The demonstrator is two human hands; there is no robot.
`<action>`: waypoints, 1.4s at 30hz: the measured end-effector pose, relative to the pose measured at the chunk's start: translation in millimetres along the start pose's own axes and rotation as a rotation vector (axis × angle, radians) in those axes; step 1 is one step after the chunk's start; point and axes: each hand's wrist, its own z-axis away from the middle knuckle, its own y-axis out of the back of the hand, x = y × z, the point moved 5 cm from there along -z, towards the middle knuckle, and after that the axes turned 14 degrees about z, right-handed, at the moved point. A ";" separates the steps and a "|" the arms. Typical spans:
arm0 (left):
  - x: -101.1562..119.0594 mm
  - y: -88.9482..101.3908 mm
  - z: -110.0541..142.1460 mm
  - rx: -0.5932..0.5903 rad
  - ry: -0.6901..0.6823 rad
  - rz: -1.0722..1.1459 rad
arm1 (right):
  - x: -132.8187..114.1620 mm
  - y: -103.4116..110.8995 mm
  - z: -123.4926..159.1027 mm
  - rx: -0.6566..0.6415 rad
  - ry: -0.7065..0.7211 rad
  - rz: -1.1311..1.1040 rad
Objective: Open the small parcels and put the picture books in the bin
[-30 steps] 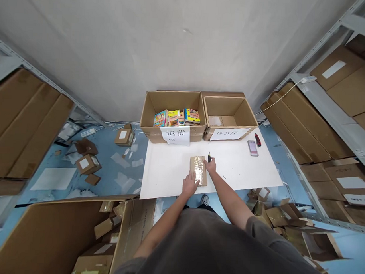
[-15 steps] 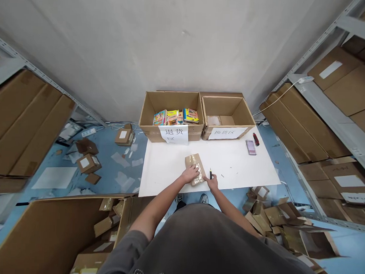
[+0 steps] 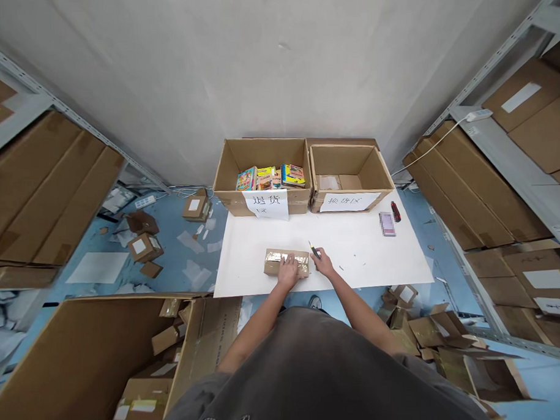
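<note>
A small cardboard box (image 3: 271, 263) wrapped in shiny clear tape lies crosswise near the front edge of the white table. Gripping it from above, my left hand (image 3: 288, 274) has its fingers over the taped top. My right hand (image 3: 324, 263) is closed around a black and yellow box cutter (image 3: 314, 250), just right of the box. The cutter's tip points up and away to the left, apart from the cardboard.
Behind, a carton (image 3: 225, 199) with colourful books and another carton (image 3: 373, 176) stand side by side, both with paper signs. A red cutter (image 3: 395, 211) lies at the table's right. A large carton (image 3: 95, 350) holds parcels at front left; opened boxes (image 3: 445, 338) litter the right floor.
The small box has turned from lengthwise to crosswise and shifted left under my left hand. My right hand has moved slightly away from me, and the cutter now tilts left.
</note>
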 end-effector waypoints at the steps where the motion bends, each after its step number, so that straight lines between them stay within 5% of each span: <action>1: 0.6 0.2 -1.2 -0.002 0.008 0.012 | 4.4 1.7 7.2 -0.072 0.050 -0.013; 7: -2.0 4.4 -5.9 0.009 0.015 0.058 | 18.4 10.6 31.4 -0.337 0.138 0.204; 15: -8.7 -5.6 -7.7 0.020 0.039 0.091 | 12.9 10.7 27.9 -0.294 0.069 0.588; 27: 0.7 4.5 -10.2 0.010 0.086 0.086 | 22.7 -1.0 45.1 -0.332 -0.045 0.207; 37: -6.4 1.2 -7.3 0.027 0.078 0.139 | 25.5 -24.0 68.4 -0.238 -0.040 0.198; 42: -20.0 19.1 -6.5 0.083 0.018 0.248 | 41.3 -15.7 79.0 -0.245 -0.127 0.118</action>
